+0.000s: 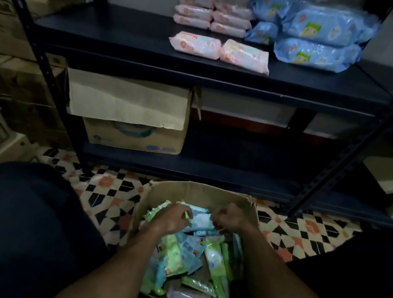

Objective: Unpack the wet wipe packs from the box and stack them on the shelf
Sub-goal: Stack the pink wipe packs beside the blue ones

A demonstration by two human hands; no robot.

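An open cardboard box (198, 194) sits on the floor between my knees, holding several green, blue and pink wet wipe packs (177, 256). Both hands are inside it at the far end. My left hand (172, 218) grips one end of a light blue pack (202, 222). At the pack's other end my right hand (229, 219) has its fingers curled round it. On the dark shelf (111, 32) above lie pink packs (218, 50), stacked pink packs (212, 15) behind them and large blue packs (318, 36) to the right.
A cardboard box (134, 113) with a hanging flap stands on the lower shelf. More cartons (0, 66) are piled at the left. Dark metal uprights (371, 140) frame the shelf. The floor has patterned tiles (111, 194). My knees fill the lower left and right.
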